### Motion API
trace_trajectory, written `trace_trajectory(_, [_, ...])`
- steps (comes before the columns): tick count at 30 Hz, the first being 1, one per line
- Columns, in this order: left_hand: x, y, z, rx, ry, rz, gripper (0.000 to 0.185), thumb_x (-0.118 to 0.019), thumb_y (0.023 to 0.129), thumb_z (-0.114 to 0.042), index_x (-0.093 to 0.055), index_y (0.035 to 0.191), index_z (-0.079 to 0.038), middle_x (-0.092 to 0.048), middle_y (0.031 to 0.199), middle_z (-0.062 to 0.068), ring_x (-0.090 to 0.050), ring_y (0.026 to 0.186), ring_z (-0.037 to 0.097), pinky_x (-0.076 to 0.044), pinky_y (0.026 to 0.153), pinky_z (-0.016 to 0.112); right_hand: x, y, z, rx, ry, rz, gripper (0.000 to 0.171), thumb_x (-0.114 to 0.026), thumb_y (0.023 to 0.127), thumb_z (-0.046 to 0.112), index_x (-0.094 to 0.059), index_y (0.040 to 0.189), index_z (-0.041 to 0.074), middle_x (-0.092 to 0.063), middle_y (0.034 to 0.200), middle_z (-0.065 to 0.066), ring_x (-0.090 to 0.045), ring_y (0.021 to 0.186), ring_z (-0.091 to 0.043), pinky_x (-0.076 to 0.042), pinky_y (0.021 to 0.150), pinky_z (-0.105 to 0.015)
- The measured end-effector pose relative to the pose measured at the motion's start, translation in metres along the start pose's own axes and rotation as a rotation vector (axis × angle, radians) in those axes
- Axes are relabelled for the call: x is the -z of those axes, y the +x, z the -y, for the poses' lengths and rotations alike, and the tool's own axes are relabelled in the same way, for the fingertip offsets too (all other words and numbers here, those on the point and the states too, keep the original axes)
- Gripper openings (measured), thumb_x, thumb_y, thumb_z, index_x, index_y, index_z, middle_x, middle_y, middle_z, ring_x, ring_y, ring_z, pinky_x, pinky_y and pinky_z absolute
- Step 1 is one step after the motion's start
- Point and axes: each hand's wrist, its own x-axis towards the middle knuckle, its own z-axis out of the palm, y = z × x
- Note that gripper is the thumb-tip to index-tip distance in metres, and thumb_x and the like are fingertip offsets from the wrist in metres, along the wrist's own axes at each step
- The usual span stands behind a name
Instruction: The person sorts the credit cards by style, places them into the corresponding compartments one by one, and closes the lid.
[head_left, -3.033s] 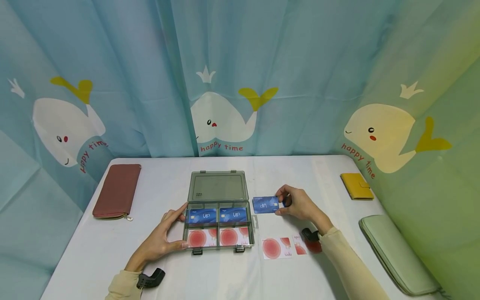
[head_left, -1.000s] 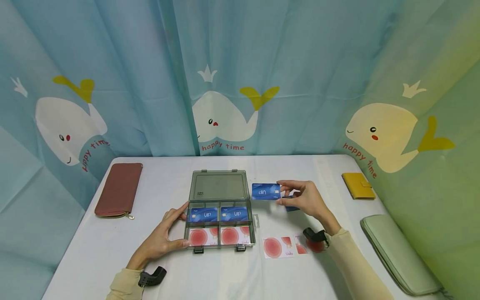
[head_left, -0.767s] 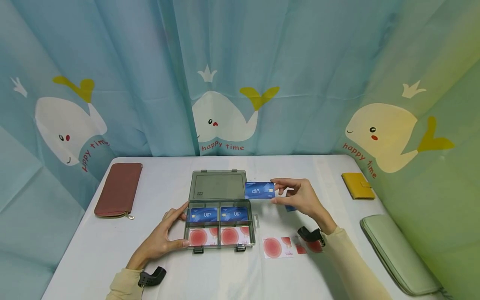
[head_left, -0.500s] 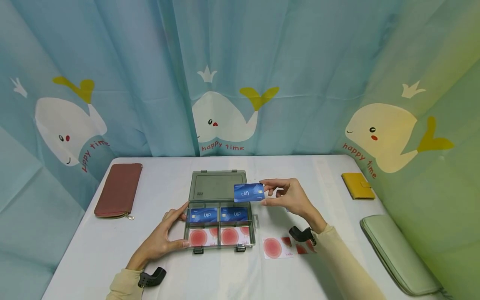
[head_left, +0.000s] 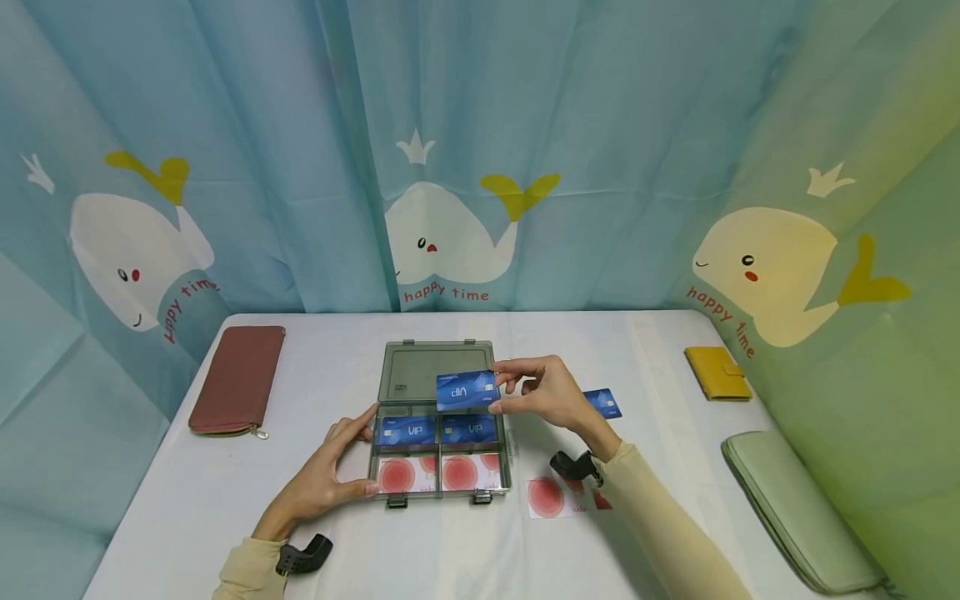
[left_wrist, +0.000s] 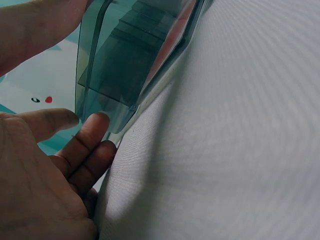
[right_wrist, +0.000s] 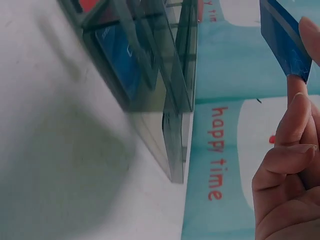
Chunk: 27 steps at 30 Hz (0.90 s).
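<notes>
Best to lower the blue card point(head_left: 461, 392) level, the right hand point(head_left: 546, 390) pinching its three-o'clock edge, while the left hand point(head_left: 326, 468) apparently grips the box point(head_left: 412, 367) at nine o'clock.

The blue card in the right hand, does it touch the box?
Apart: the right wrist view shows curtain between the blue card and the box.

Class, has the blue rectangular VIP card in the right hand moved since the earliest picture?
Yes: the card moved left, from beside the translucent green divided box to over it.
</notes>
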Motion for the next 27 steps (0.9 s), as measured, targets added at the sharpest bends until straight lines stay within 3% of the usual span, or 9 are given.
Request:
trace_trajectory(8, [0.001, 0.0, 0.001, 0.007, 0.013, 0.002, 0.106, -0.092, 0.077, -0.018, -0.034, 0.165, -0.004, -0.058, 0.125, 0.01, -0.043, 0.12, 0.015, -0.026, 0.113, 0.022, -0.016, 0.011, 0.004, -0.057, -0.009, 0.052, 0.052, -0.096, 0.076, 0.013, -0.079, 0.125, 0.01, -0.078, 0.101, -0.009, -0.067, 0.081, -0.019, -0.045, 0.062, -0.022])
trace_trajectory(16, [0.001, -0.001, 0.002, 0.025, 0.021, 0.007, 0.106, -0.092, 0.078, -0.021, -0.034, 0.166, -0.007, -0.057, 0.126, 0.006, -0.043, 0.122, 0.015, -0.026, 0.115, 0.023, -0.032, 0.02, 0.005, -0.089, -0.014, 0.125, 0.055, -0.097, 0.076, 0.017, -0.078, 0.127, 0.011, -0.078, 0.101, -0.005, -0.071, 0.085, -0.019, -0.056, 0.068, -0.03])
trace_trajectory(27, [0.002, 0.0, 0.004, 0.007, 0.017, 0.008, 0.107, -0.092, 0.078, -0.02, -0.033, 0.166, -0.006, -0.057, 0.127, 0.005, -0.044, 0.123, 0.02, -0.024, 0.115, 0.02, -0.054, 0.029, 0.011, -0.128, -0.061, 0.207, 0.05, -0.097, 0.076, 0.017, -0.079, 0.123, 0.011, -0.08, 0.098, -0.002, -0.07, 0.084, -0.018, -0.052, 0.069, -0.028])
